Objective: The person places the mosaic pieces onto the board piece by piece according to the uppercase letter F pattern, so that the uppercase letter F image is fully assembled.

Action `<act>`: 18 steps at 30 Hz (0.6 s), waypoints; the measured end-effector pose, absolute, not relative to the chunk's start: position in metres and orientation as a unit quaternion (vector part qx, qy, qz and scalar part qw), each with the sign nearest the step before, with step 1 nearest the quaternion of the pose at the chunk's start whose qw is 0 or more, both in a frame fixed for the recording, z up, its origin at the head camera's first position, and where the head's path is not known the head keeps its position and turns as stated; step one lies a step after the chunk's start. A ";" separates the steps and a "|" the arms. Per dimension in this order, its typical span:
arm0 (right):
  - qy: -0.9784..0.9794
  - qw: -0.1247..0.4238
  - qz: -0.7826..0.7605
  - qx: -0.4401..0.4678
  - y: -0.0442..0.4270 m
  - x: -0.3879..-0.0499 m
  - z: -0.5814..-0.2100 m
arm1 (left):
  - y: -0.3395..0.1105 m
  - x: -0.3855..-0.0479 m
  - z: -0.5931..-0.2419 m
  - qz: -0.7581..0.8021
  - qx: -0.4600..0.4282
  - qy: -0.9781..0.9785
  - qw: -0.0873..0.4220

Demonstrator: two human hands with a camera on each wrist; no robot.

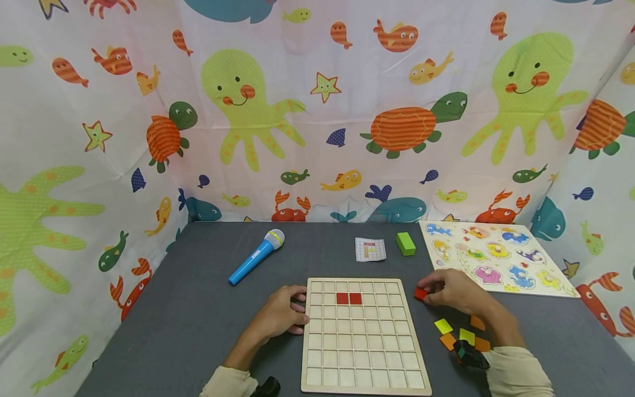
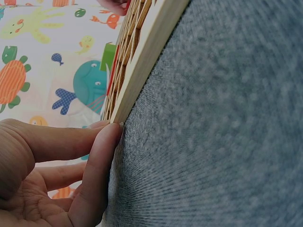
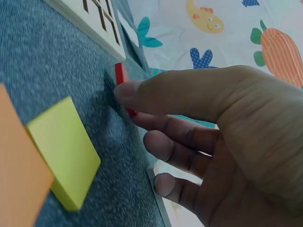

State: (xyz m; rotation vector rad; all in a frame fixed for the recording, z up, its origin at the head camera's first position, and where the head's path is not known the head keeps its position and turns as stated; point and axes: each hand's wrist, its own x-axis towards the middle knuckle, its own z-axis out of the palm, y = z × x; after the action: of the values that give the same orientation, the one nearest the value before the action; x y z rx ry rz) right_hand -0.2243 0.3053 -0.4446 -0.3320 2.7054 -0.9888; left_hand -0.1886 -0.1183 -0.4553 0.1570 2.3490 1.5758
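Note:
A wooden grid board lies on the dark table with two red tiles side by side in its second row from the back. My left hand holds the board's left edge, thumb and finger pinching its rim in the left wrist view. To the right of the board, my right hand pinches a red tile; in the right wrist view that tile is between thumb and fingertips. Yellow tiles and orange tiles lie scattered below the right hand, some near the wrist.
A blue toy microphone lies at the back left. Behind the board are a small patterned card and a green block. A sea-animal puzzle board lies at the back right, close to my right hand. A printed curtain hangs behind the table.

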 end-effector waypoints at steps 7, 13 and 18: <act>0.917 0.113 -0.359 -0.135 0.295 -0.224 -0.442 | -0.119 -0.189 -0.457 0.551 0.057 0.819 0.151; 0.915 0.106 -0.362 -0.140 0.284 -0.223 -0.441 | -0.119 -0.189 -0.457 0.546 0.053 0.822 0.150; 0.919 0.080 -0.355 -0.153 0.274 -0.224 -0.442 | -0.119 -0.189 -0.457 0.549 0.056 0.820 0.152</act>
State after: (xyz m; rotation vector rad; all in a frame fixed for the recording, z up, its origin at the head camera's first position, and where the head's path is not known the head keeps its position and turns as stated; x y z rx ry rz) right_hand -0.2235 0.2743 -0.4418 -0.4575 2.7474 -1.0617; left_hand -0.1894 -0.1187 -0.4570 0.1605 2.3539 1.5753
